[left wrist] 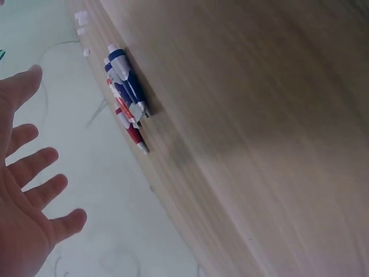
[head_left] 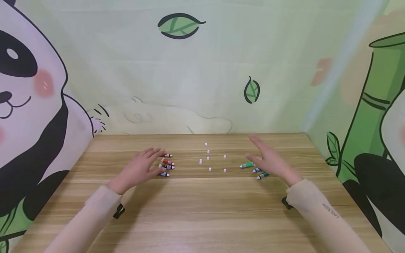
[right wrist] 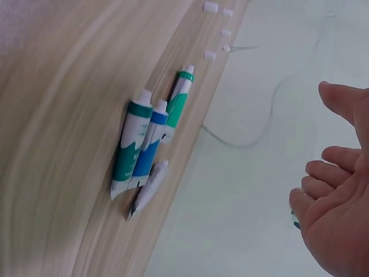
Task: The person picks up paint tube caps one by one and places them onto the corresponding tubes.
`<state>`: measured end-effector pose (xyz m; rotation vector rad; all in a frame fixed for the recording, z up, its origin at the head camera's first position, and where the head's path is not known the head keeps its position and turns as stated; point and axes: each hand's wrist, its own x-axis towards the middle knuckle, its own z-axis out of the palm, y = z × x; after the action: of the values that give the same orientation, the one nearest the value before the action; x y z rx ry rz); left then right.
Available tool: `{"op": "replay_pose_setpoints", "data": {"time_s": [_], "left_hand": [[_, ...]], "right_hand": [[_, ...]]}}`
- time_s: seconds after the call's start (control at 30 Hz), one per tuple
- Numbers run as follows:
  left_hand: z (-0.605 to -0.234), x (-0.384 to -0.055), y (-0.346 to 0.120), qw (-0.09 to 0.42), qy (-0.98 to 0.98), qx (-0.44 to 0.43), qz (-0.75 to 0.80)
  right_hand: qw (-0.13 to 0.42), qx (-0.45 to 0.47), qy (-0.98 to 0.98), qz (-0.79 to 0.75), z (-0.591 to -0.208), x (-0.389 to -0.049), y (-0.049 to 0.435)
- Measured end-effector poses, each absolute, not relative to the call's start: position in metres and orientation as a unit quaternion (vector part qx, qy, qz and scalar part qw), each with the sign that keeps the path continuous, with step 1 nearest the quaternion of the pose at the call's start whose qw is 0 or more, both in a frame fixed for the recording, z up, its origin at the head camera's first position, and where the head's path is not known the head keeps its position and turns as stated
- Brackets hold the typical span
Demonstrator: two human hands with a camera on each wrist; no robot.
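Hovering left of centre in the head view, the left hand (head_left: 139,170) has its fingers spread and holds nothing. Near its fingertips four small tubes lie on the table (head_left: 202,214): a red tube (head_left: 166,155), an orange-red tube (head_left: 168,162), a dark tube (head_left: 170,167) and a blue tube (head_left: 165,174), their white tips pointing toward the middle of the frame. Right of centre, the right hand (head_left: 272,161) is also empty, its thumb well apart from loosely bent fingers. Beside it lie a light green tube (head_left: 246,165), a second blue tube (head_left: 257,170) and a dark green tube (head_left: 262,175); the right wrist view, left of centre, adds a pale tube (right wrist: 151,186). The tubes' walls hide whatever they contain. Small white pieces (head_left: 210,169) stand scattered between the two groups, around the middle of the head view. A patterned backdrop (head_left: 202,70) fills the upper frame.
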<state>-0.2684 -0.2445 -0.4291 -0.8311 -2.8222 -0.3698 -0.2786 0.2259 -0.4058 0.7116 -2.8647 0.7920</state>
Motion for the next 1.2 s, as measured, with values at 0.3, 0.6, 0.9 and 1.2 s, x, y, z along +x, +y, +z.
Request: {"op": "replay_pose_setpoints", "data": {"time_s": [0.3, 0.6, 0.9, 1.2], "left_hand": [[-0.439, -0.268, -0.246, 0.053, -0.938, -0.297, -0.172], [-0.447, -0.268, -0.245, 0.048, -0.933, -0.313, -0.172], [-0.455, -0.273, -0.249, 0.035, -0.926, -0.333, -0.175], [-0.458, -0.280, -0.250, -0.020, -0.931, -0.304, -0.199]], "right_hand": [[0.029, 0.243, -0.925, 0.291, -0.408, -0.272, 0.217], [0.031, 0.251, -0.929, 0.269, -0.415, -0.274, 0.210], [0.019, 0.244, -0.933, 0.264, -0.419, -0.274, 0.205], [0.009, 0.245, -0.931, 0.269, -0.421, -0.274, 0.204]]}}
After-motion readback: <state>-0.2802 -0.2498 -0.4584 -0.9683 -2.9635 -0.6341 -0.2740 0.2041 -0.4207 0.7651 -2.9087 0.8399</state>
